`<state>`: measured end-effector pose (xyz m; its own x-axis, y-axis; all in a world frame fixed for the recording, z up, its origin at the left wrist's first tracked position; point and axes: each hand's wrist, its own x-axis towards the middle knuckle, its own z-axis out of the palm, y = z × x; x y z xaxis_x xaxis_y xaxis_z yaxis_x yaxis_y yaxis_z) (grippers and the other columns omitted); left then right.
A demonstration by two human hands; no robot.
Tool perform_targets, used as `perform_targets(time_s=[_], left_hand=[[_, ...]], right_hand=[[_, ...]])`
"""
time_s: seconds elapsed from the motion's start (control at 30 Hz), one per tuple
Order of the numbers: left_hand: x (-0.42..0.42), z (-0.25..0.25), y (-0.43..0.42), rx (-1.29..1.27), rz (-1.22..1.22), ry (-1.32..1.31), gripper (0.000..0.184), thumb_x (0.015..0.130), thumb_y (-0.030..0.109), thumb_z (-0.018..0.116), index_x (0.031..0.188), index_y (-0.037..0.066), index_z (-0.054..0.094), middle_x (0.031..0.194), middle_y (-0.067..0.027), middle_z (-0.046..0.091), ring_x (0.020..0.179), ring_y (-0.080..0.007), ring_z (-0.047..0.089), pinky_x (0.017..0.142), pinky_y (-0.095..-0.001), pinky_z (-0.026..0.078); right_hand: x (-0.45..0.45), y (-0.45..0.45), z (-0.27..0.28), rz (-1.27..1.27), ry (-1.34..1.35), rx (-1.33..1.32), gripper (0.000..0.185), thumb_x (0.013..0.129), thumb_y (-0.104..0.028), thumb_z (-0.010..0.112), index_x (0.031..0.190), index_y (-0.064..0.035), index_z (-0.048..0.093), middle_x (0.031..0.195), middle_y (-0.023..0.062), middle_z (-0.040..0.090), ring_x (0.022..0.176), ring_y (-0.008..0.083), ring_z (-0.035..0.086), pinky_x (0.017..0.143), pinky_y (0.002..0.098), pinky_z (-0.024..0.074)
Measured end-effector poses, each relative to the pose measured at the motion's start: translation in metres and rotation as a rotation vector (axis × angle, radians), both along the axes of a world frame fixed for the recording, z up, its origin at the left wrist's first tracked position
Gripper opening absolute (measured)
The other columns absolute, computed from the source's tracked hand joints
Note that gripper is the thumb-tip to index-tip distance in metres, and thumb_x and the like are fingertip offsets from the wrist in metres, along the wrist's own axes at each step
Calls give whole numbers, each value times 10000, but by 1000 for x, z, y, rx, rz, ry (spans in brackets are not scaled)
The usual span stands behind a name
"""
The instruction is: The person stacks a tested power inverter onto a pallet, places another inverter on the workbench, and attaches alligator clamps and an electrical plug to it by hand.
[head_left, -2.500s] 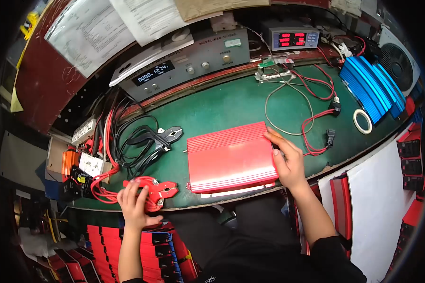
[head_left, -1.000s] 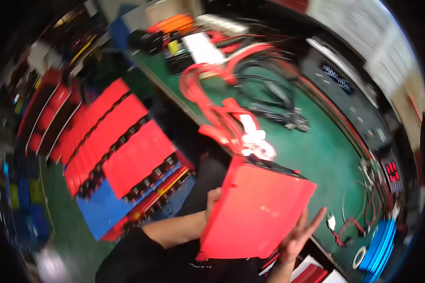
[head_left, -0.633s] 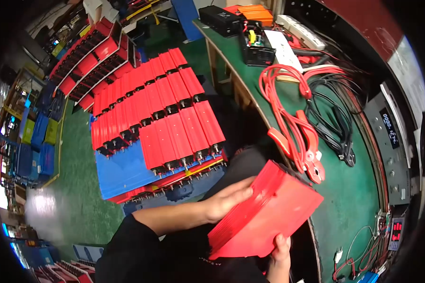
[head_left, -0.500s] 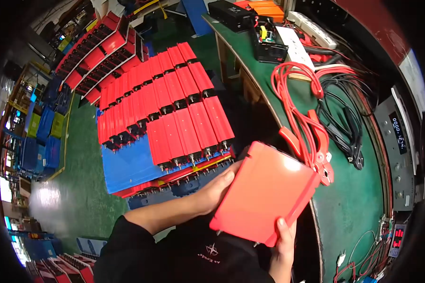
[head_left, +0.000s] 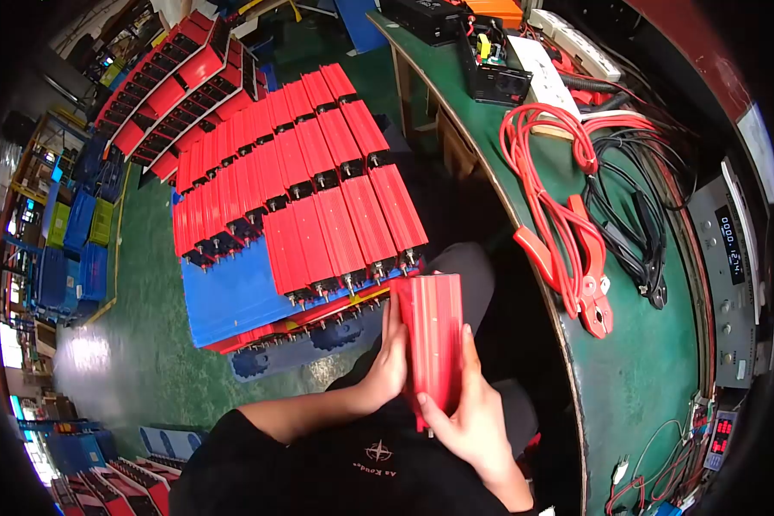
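A red power inverter (head_left: pixel 437 331) with a ribbed metal case is held upright over my lap, its narrow ribbed side facing me. My left hand (head_left: pixel 389 365) presses against its left side, and my right hand (head_left: pixel 471 413) grips its right side and lower edge. Both hands are closed around the case. Just beyond it, rows of similar red inverters (head_left: pixel 344 228) with black ends and metal terminals lie on a blue board (head_left: pixel 224 297). To the right, a red cable clamp (head_left: pixel 589 288) rests on the green bench (head_left: pixel 636 378).
Black clamp cables (head_left: pixel 641 232) lie beside the red ones. An opened black unit (head_left: pixel 494 73) and a power strip (head_left: pixel 576 43) sit at the bench's far end. A meter (head_left: pixel 727 258) with a digital display stands at right. More red units (head_left: pixel 181 86) are stacked at far left.
The inverter has moved left and down, away from the bench edge toward my lap. It has turned from its broad flat face to its narrow ribbed side. Both hands moved with it.
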<state>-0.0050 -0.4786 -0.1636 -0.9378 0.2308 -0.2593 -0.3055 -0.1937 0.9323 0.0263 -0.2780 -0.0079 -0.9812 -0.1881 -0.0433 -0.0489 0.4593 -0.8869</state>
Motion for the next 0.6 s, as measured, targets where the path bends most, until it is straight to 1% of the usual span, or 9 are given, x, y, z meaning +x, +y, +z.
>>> perform_targets(time_s=[0.1,0.13,0.17,0.2,0.23,0.3,0.43,0.47,0.6], left_hand=[[-18,88,9,113,-19,-373,857,1141,682,151,1668,36,348,1602,-177,534,1479,-298,529,1260,-455,401],[-31,98,0,191,-29,-464,902,1122,717,139,1650,26,379,1568,-175,569,1461,-303,548,1257,-462,406],[-40,106,-11,272,-31,-553,950,1102,752,127,1632,16,410,1535,-172,604,1442,-307,567,1254,-470,412],[-45,123,-23,254,-78,-465,1039,1062,808,72,1634,4,399,1565,-177,578,1457,-306,553,1260,-477,402],[-48,132,-36,302,-101,-355,874,1132,681,272,1646,-21,357,1613,-201,525,1473,-317,542,1266,-479,388],[-46,141,-44,-188,-219,-4,877,1102,472,596,1695,-33,195,1663,-256,437,1504,-338,509,1271,-467,373],[-41,151,-35,-605,-196,201,1168,957,294,835,1710,-28,3,1669,-299,389,1532,-338,468,1268,-444,365],[-47,151,-40,-696,-212,229,1212,941,309,853,1709,-26,-22,1667,-305,387,1535,-335,462,1268,-440,364],[-56,123,-71,-572,-148,161,1244,921,277,878,1713,-25,-33,1698,-278,353,1554,-321,424,1281,-417,342]], right_hand=[[7,-13,-2,154,156,-7,1154,903,-225,839,1681,127,63,1558,450,438,1404,547,562,1143,485,501],[9,-20,-2,191,142,-36,1193,879,-195,862,1677,135,38,1650,466,271,1568,575,316,1260,519,362],[8,-24,-1,228,142,-68,1173,885,-264,877,1666,137,99,1613,505,270,1512,717,241,1252,646,321],[10,-28,-3,220,115,-100,1180,880,-270,883,1667,137,102,1630,509,217,1535,701,203,1265,636,300],[11,-32,-6,212,92,-138,1188,875,-276,888,1667,137,105,1646,513,163,1557,685,165,1278,627,279],[6,-34,-15,258,137,-157,1222,872,-268,892,1675,130,62,1659,514,114,1575,662,145,1296,603,249],[1,-28,-21,362,60,-275,1294,878,-240,885,1680,111,-68,1687,497,60,1610,607,120,1321,547,207],[-3,-23,-28,414,44,-361,1383,889,-204,870,1638,84,-257,1705,473,73,1621,576,141,1324,519,209],[-16,-9,-39,354,-411,-1113,1276,1036,-475,686,1583,-351,-460,1646,397,396,1499,458,509,1241,562,375]])
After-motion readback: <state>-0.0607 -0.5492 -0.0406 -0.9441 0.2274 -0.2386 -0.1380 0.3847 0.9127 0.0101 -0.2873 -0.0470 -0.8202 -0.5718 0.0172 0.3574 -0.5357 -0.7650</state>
